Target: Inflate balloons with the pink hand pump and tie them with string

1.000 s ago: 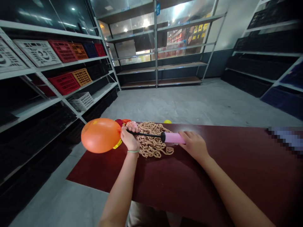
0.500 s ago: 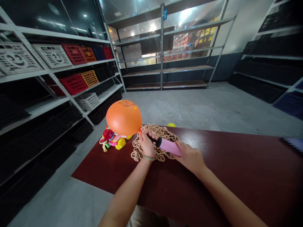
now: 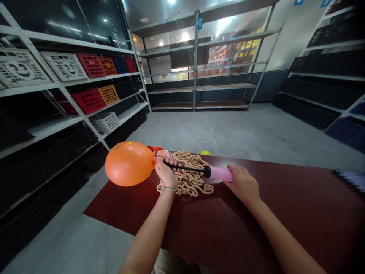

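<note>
While your left fingers [image 3: 164,163] pinch the orange balloon [image 3: 129,163] and your right fingers [image 3: 233,172] clasp the pump [image 3: 221,174], a slack pinch could release it.

Both forearms bare. Thin green band [image 3: 170,188] just behind the left hand [image 3: 166,174]; beige clothing [image 3: 171,264] peeks under the table [image 3: 228,228] edge.

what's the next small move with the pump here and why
Probably push the pump barrel back toward the left hand. Its black rod is drawn out long, the right hand grips the pink barrel, and the left hand pinches the balloon neck at the nozzle, so a push should send air in.
</note>
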{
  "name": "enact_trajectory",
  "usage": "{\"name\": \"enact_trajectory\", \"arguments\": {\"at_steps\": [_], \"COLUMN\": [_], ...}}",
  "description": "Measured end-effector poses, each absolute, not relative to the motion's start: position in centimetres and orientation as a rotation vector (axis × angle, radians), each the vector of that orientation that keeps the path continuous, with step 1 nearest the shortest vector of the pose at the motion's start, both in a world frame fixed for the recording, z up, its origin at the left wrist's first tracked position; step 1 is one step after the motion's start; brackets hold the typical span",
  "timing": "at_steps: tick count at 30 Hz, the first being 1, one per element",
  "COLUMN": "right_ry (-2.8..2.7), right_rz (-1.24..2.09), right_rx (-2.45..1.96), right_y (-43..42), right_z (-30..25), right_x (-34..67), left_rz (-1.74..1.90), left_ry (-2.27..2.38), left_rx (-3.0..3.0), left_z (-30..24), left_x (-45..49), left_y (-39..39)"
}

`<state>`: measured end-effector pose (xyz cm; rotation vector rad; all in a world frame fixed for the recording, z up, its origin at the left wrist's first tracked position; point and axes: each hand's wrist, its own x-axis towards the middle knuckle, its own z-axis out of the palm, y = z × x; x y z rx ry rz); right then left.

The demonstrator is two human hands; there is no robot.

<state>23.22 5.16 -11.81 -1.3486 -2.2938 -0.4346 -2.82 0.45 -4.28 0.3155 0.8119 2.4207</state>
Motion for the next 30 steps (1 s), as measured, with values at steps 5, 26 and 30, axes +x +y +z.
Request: {"name": "enact_trajectory", "arguments": {"at_steps": [5,26,30], "right_ry": [-2.350,-2.369,-2.366], "right_rz": [-0.336,-0.395,-0.328], "right_rx": [-1.243,-1.221,-1.175], "right_y": [1.7,2.8,1.1], "right_z": [-11.5,-11.7,-11.9], "right_x": [19.5,20.9,18.9], "left_rz": [2.290,2.369,2.237], "left_ry": [0.793,0.816,0.793], "left_rx": [0.417,0.383,0.537], "left_z": [-5.2,-5.7,-6.5], "left_x": [-0.1,-1.3,1.2], "left_y": [0.5,0.5,0.1]}}
